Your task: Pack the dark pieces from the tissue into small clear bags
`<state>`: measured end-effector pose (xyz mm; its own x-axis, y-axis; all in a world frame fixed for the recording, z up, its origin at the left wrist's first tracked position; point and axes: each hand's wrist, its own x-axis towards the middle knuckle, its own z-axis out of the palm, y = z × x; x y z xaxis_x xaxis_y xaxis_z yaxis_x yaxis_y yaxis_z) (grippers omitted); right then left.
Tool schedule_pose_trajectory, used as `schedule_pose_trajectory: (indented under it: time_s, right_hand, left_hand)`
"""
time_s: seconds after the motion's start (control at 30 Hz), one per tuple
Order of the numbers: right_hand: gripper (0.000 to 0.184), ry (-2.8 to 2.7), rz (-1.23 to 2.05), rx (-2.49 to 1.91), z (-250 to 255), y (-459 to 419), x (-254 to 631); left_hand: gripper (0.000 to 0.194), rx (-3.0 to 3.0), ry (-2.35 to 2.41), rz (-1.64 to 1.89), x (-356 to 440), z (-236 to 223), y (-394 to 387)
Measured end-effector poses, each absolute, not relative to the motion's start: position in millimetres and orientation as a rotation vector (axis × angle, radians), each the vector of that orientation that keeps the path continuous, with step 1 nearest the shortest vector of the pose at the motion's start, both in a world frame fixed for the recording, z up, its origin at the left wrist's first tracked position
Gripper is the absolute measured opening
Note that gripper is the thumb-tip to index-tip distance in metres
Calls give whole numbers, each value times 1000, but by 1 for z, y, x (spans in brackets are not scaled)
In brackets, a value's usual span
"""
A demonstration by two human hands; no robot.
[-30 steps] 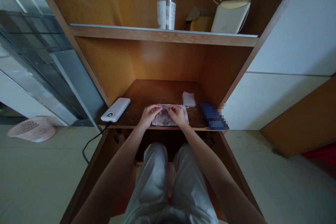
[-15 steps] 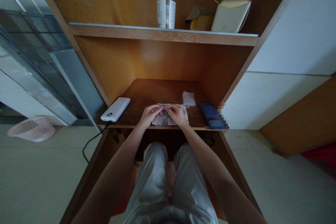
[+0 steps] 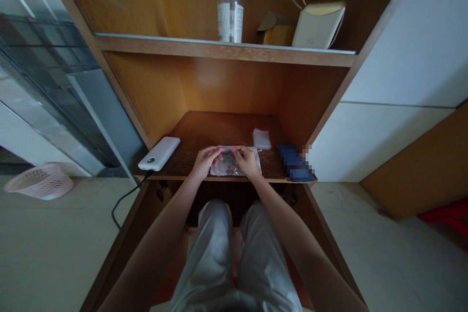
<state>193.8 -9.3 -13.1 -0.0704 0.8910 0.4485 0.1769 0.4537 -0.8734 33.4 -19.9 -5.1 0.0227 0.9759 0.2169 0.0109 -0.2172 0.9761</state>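
A clear plastic bag (image 3: 228, 166) lies near the front edge of the wooden shelf, with something small and dark showing inside it. My left hand (image 3: 207, 160) pinches the bag's upper edge on the left. On the right, the thumb and fingers of my right hand (image 3: 246, 160) are closed on the same edge. Between the two hands the edge is stretched out. Just behind my right hand rests a small stack of clear zip bags (image 3: 261, 139).
A white power bank (image 3: 159, 154) with a black cable (image 3: 124, 201) lies at the shelf's left end. A blurred dark blue object (image 3: 295, 163) is at the right. Above stand a bottle (image 3: 230, 12) and a cream-coloured device (image 3: 319, 25). A pink basket (image 3: 39, 181) sits on the floor.
My hands have moved slightly apart along the bag's top edge, and more of the bag shows between them. The whole view has shifted a little.
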Motion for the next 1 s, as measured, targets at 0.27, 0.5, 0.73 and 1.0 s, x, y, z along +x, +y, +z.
schedule_pose_trajectory:
  time_s: [0.27, 0.5, 0.73, 1.0]
  right_hand:
    - [34, -1524, 767, -993, -15, -8, 194]
    - [35, -1509, 794, -992, -15, -9, 195]
    - [34, -1448, 822, -1022, -11, -11, 195]
    - [35, -1413, 887, -982, -14, -9, 195]
  left_hand:
    - [30, 1338, 1082, 1370, 34, -7, -18]
    - [34, 1274, 1115, 1364, 35, -5, -19]
    - [33, 1371, 1104, 1373, 35, -3, -20]
    - [18, 1550, 1072, 1235, 35, 7, -29]
